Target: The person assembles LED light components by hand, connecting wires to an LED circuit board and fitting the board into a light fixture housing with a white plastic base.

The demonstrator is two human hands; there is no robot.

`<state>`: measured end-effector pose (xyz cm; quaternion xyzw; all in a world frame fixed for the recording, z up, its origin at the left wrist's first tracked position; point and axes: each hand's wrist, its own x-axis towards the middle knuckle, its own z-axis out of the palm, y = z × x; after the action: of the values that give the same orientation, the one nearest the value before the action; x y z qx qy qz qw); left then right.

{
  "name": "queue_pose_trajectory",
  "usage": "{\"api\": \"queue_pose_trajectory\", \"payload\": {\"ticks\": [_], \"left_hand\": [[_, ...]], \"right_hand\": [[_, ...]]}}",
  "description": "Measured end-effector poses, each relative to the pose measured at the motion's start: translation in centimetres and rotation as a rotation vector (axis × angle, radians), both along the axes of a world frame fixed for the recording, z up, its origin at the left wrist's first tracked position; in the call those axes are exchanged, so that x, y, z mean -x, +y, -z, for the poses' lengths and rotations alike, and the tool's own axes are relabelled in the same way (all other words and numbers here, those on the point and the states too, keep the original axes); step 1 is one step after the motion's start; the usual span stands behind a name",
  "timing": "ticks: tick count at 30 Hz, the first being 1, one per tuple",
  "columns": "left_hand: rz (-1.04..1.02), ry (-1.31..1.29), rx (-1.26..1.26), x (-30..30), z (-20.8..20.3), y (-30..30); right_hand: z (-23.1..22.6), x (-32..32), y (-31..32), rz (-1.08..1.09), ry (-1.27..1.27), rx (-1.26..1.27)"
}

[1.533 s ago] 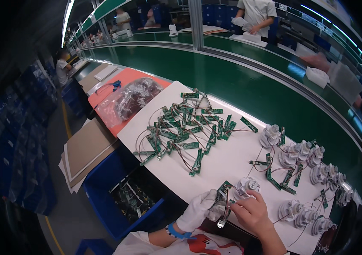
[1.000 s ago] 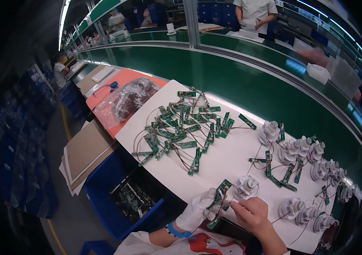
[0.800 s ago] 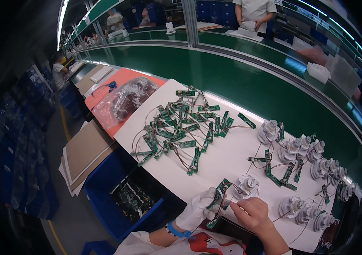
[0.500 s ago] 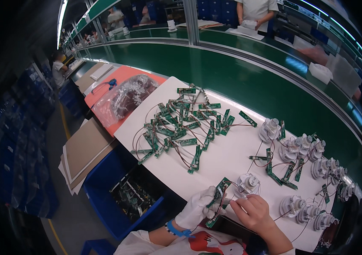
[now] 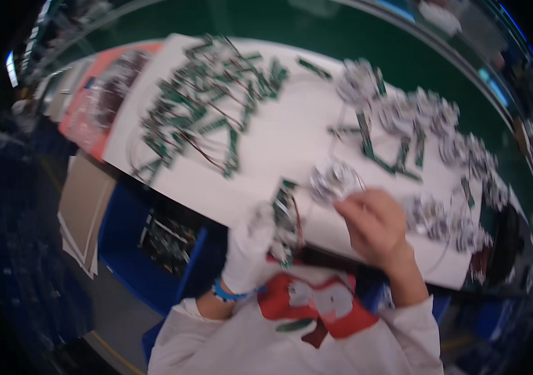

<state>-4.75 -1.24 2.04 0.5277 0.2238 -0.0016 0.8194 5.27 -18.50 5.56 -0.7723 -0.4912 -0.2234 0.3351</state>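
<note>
- The left hand [image 5: 249,249], in a white glove, is closed around a narrow green circuit board [image 5: 286,225] with thin dark and red wires trailing from it; the board stands roughly on end at the near edge of the white counter [image 5: 291,134].
- The right hand [image 5: 376,222] is bare, its fingers curled in. It touches a small white round part [image 5: 331,181] that lies just beyond its fingertips. The frame is smeared, so whether it pinches that part or a wire cannot be told.
- Both forearms come up from the lower edge in white sleeves; a blue band [image 5: 226,292] sits on the left wrist. The wrists are close together, the hands just beside each other over the counter's near edge.
- A red and white patch [image 5: 316,306] on the person's front lies under the hands.
- Farther out to the left, a loose heap of green boards [image 5: 207,109] with tangled wires covers the counter; single boards blur into each other.
- To the right, a row of white round parts [image 5: 441,125] runs along the counter, with green strips among them; their detail is lost in blur.
- An orange tray [image 5: 100,100] sits at the counter's far left end, and a blue bin [image 5: 154,240] stands below the near edge.
</note>
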Motion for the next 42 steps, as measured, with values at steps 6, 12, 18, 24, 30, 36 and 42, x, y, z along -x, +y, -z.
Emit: {"api": "queue_pose_trajectory", "payload": {"ticks": [6,12,18,24,30,36,42], "left_hand": [[-0.152,-0.112,-0.386,-1.9,-0.7,-1.4],[-0.197,-0.136,-0.500,-1.0,0.3,-2.5],[-0.206,-0.103,-0.563,-0.4,-0.5,-3.4],[-0.134,-0.130,-0.635,-0.5,-0.9,-3.3],[-0.126,-0.227,-0.795,-0.5,-0.3,-3.3],[-0.018,-0.241,-0.932,0.1,-0.3,-2.9],[-0.024,-0.301,-0.953,-0.1,0.5,-2.9]], "right_hand": [[-0.3,0.9,1.9,-0.032,0.206,-0.141],[1.7,3.0,2.3,0.084,0.127,-0.063],[1.8,3.1,2.3,0.222,0.136,-0.116],[2.0,2.7,3.1,0.213,0.238,-0.142],[2.4,2.5,3.5,0.221,0.158,-0.176],[1.5,3.0,2.9,0.248,0.177,-0.034],[1.6,2.5,2.7,0.212,0.210,-0.046]]}}
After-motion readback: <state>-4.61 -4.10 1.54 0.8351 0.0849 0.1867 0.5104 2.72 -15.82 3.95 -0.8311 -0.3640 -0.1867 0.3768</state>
